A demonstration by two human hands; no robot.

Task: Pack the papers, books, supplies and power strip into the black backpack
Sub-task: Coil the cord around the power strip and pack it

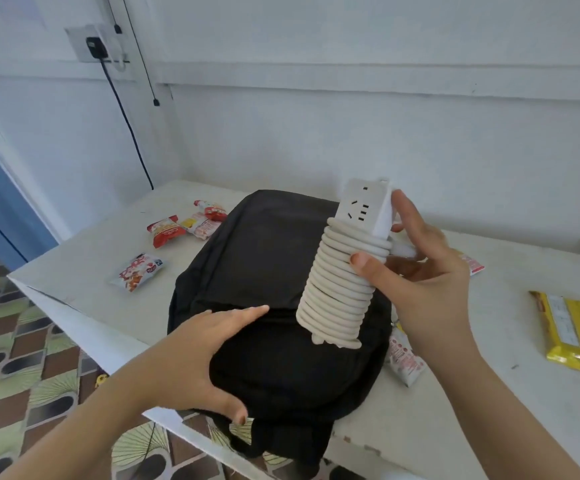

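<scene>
Fingers (407,211) of the right hand (420,282) are curled round a white power strip (363,209), wound in ribbed beige cord (337,296), tilted above the soft black backpack (267,244). The left hand (198,355) is pressed flat at its 8 o'clock. Snack packets (165,230) are scattered on the white surface (454,393).

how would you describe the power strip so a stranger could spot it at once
Find the black backpack lying on the white table. Above its right side the right hand holds the power strip. Unlike the colourful snack packets nearby, it is a white socket block wrapped in pale cord.
</scene>
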